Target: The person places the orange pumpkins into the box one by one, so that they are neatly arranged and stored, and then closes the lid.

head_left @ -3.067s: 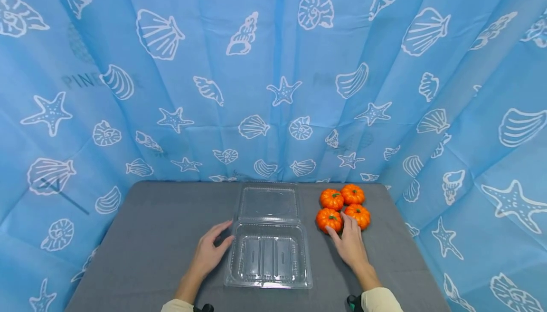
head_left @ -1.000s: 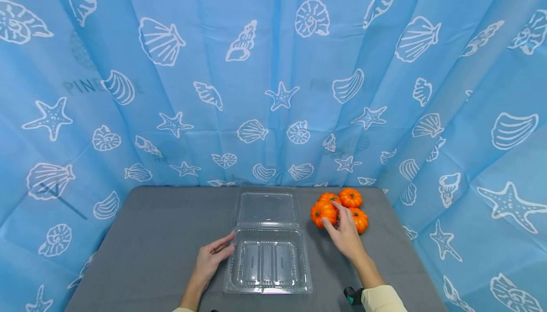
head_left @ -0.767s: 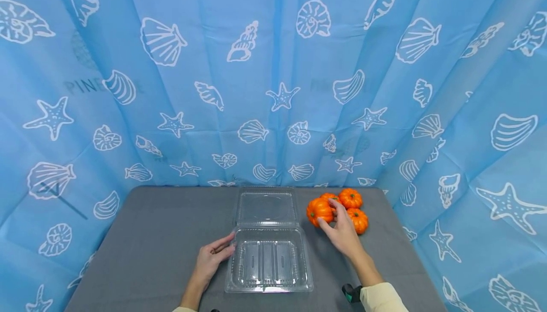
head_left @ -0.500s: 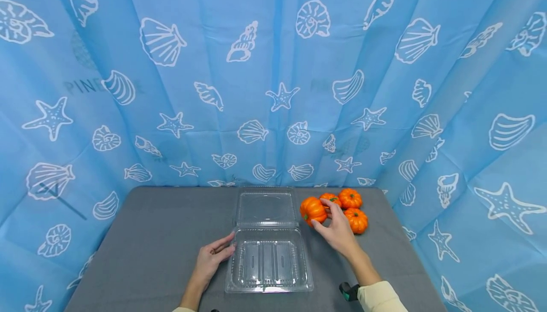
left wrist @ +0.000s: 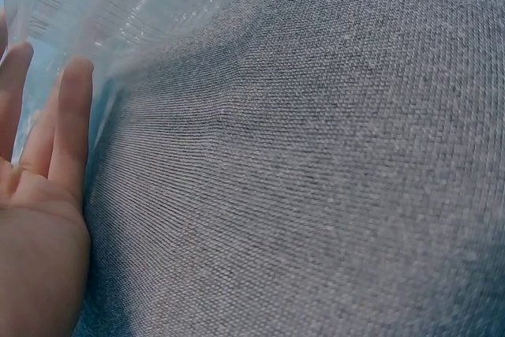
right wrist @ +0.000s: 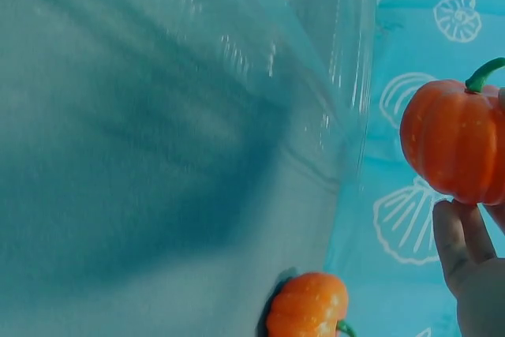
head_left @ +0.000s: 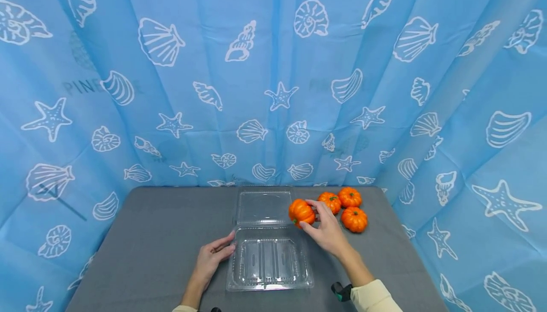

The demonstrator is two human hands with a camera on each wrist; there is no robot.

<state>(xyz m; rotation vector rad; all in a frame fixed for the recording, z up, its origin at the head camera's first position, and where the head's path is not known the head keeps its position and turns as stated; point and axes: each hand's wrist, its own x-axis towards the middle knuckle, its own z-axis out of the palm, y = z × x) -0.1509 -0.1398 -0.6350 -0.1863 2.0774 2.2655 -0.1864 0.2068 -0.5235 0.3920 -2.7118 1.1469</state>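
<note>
My right hand point(head_left: 329, 232) holds a small orange pumpkin point(head_left: 301, 212) between thumb and fingers, over the right side of the clear plastic clamshell container point(head_left: 273, 287) near its hinge. In the right wrist view the held pumpkin point(right wrist: 454, 140) hangs clear of the table, its green stem tipped sideways. The container stands open, its lid point(head_left: 265, 207) laid back toward the curtain. At its left rim, my left hand point(head_left: 209, 260) touches the edge with fingertips; in the left wrist view the fingers point(left wrist: 73, 116) are fairly straight against the clear plastic.
Three more orange pumpkins sit at the back right of the grey cloth-covered table point(head_left: 162, 236): a left one point(head_left: 329, 202), a back one point(head_left: 350, 197) and a front one point(head_left: 354, 219). A blue shell-print curtain point(head_left: 273, 74) rises behind and beside the table.
My right hand has taken the front-left pumpkin from the group, lifted it and carried it left to the container. My left hand has come in against the container's left rim.
</note>
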